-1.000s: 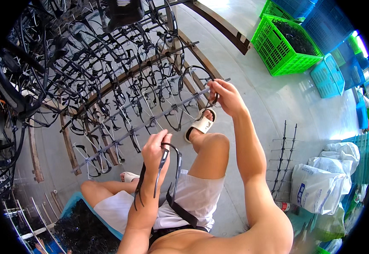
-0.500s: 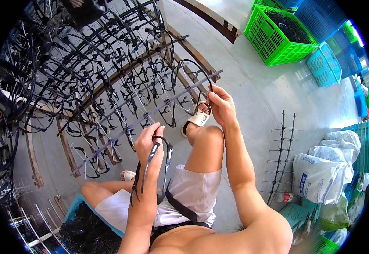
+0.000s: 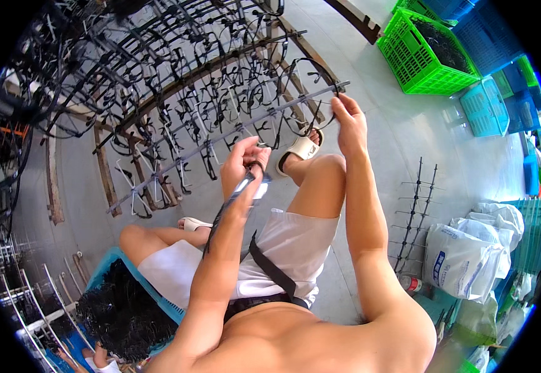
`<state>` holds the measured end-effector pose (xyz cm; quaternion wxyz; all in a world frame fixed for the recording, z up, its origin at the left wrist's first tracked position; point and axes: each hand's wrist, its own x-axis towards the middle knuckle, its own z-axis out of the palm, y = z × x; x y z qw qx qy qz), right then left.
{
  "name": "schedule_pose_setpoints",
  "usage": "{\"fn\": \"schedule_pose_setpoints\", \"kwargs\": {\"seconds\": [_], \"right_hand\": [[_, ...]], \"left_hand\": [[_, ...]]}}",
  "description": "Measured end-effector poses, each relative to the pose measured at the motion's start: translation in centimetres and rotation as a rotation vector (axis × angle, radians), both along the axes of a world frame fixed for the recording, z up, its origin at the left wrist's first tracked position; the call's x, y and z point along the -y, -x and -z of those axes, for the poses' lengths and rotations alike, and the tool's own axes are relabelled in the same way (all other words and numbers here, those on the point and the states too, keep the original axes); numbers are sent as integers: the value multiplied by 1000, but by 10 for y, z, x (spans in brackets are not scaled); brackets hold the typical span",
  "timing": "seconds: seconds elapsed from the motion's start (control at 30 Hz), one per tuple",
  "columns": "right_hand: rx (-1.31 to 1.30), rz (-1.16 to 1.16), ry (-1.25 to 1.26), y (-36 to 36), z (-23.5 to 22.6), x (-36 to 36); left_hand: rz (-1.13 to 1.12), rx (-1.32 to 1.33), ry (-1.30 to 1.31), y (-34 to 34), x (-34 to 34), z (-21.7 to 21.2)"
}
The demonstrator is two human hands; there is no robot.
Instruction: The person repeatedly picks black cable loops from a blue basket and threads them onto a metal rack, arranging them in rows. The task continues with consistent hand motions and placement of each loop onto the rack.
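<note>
Racks at far left: loaded bars (image 3: 159, 93) stacked on wooden supports (image 3: 106, 174), each pin along them already carrying a black frame; these read as the finished share of the work
Blue bin, lower left: a tub (image 3: 127, 273) beside the seated person's thigh, heaped with loose black frames (image 3: 115, 311); judged to be the stock not yet hung, and there is plenty of it
Grey bar, centre: a long pinned strip (image 3: 221, 143) held slantwise over the knees, low at the left and high at the right; black frames hang from most of its pins, so it appears nearly full, though exact gaps cannot be counted
Left hand: (image 3: 242, 165) fingers closed in a pinch on a single black frame (image 3: 236, 196), whose arms trail down along the forearm; the hand sits just below the bar's middle stretch, near but not clearly touching it
Right hand: (image 3: 348, 124) fingertips pressed together on the upper right end of the bar, steadying it above the raised knee
Sandalled foot: (image 3: 298, 149) planted on the pale floor under the bar
Empty pinned strips, right: two bare bars (image 3: 416, 211) standing upright, well apart from the hands; judged to be awaiting loading
White sacks: (image 3: 463, 255) slumped beside the bare strips
Crates, upper right: a green basket (image 3: 426, 56) holding dark parts, with turquoise crates (image 3: 485, 105) next to it
</note>
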<state>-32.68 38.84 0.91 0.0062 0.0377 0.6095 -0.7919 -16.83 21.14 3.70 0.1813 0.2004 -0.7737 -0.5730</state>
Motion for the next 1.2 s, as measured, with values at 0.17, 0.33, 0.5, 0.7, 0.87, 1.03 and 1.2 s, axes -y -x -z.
{"fn": "schedule_pose_setpoints", "kwargs": {"seconds": [0.17,0.33,0.5,0.7,0.87,1.03,1.2], "right_hand": [[-456,-247,-581,-105,-71,27],[138,-870,66,-144,-59,34],[83,-396,105,-125,-64,11],[-42,-5,264,-74,-66,-3],[-126,78,-21,-83,-97,26],[-104,-36,-134,-73,-117,38],[21,-202,-158,-13,-28,59]], "left_hand": [[302,-232,-565,-26,7,-25],[503,-221,-408,-24,11,-21],[520,-268,-717,-36,14,-23],[64,-2,-100,-30,11,-17],[71,80,282,-8,1,-7],[2,36,325,3,3,11],[-2,1,339,11,-2,10]]}}
